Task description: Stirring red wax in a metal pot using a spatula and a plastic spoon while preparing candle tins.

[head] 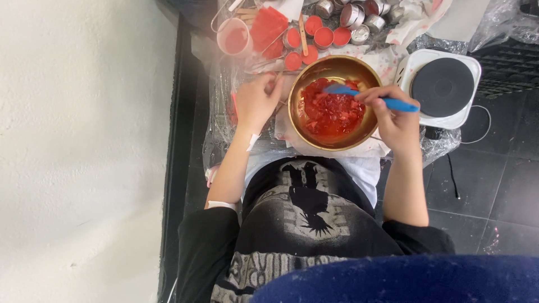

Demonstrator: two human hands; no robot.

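A brass-coloured metal bowl (359, 70) sits in front of me, holding red chunks in red liquid (331, 112). My right hand (396, 115) grips a blue spatula (393, 104) whose blade dips into the red mass. My left hand (258, 101) rests against the bowl's left rim, fingers curled around a thin wooden stick (277, 78).
Several small round tins filled with red wax (323, 36) and empty metal tins (359, 14) stand behind the bowl on plastic sheeting. A pink-filled cup (233, 36) is at back left. A white single hotplate (443, 87) sits to the right on the dark tiled floor. A white wall lies left.
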